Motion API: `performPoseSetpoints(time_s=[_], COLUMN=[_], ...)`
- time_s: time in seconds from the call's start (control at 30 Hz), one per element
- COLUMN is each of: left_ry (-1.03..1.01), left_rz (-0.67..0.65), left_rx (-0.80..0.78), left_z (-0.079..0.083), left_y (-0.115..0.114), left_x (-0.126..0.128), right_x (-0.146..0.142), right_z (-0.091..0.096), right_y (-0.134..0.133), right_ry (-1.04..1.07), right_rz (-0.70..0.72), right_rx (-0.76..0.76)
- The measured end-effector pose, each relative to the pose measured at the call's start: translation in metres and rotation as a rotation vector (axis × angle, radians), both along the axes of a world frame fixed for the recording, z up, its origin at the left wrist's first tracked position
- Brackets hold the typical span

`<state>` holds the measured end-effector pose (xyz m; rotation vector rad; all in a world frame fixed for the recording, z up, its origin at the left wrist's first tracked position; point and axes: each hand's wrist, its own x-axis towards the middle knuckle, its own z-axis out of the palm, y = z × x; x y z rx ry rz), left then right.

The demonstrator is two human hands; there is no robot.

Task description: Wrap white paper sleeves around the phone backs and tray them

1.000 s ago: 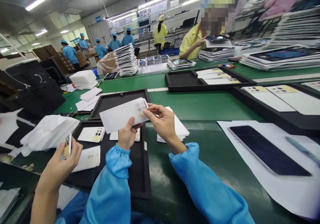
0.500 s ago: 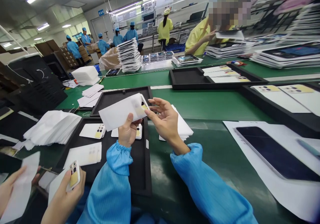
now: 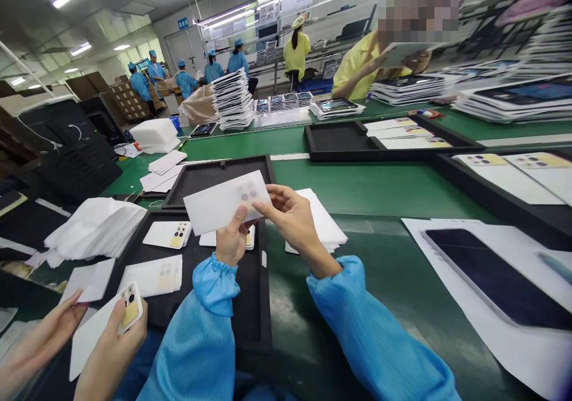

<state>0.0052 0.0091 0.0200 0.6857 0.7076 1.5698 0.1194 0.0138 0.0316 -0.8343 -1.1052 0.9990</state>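
Both my hands hold one white sleeve (image 3: 223, 202) with a phone back cover inside, its camera holes showing faintly through. My left hand (image 3: 231, 238) grips its lower edge, thumb on the front. My right hand (image 3: 290, 218) pinches its right end with fingers closed. Below them lies a black tray (image 3: 259, 305) holding a bare white back cover (image 3: 168, 233), another cover (image 3: 246, 238) half hidden behind my left hand, and a sleeved one (image 3: 154, 274). A stack of white sleeves (image 3: 324, 225) rests just right of my right hand.
A co-worker's two hands (image 3: 107, 341) at lower left hold a back cover and sleeve. A heap of white sleeves (image 3: 96, 228) lies left. An empty black tray (image 3: 214, 177) sits behind, more trays (image 3: 339, 145) to the right, a large dark panel (image 3: 496, 276) on white paper nearby. People work in the background.
The cover has slid fully into the sleeve, which now lies flatter. My right hand went from spread fingers to a pinch on its end. The co-worker's hands shifted at lower left.
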Motion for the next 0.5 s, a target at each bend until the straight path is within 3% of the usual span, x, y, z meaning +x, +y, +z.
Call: performPoseSetpoints(time_s=[0.07,0.13,0.27,0.3,0.4,0.5], left_ry=[0.048,0.127,0.317,0.363,0.502,0.491], left_rz=[0.005,-0.025,-0.255,-0.290,-0.329,-0.314], left_rx=[-0.008,-0.002,0.049,0.054,0.057,-0.013], left_z=[0.000,-0.004,-0.025,-0.031,-0.038,-0.015], left_y=[0.001,0.000,-0.002,-0.001,-0.001,-0.031], left_x=[0.000,0.000,0.012,0.019,0.035,0.011], right_x=[0.004,0.011,0.027,0.029,0.025,0.011], right_z=[-0.001,-0.001,0.006,0.009,0.019,0.026], right_y=[0.004,0.006,0.000,-0.003,-0.013,-0.030], right_ry=[-0.002,0.022,0.178,0.202,0.067,-0.089], right_rz=[0.056,0.007,-0.392,-0.438,-0.254,-0.111], right_rx=[-0.038,-0.056,-0.007,-0.001,-0.098,-0.239])
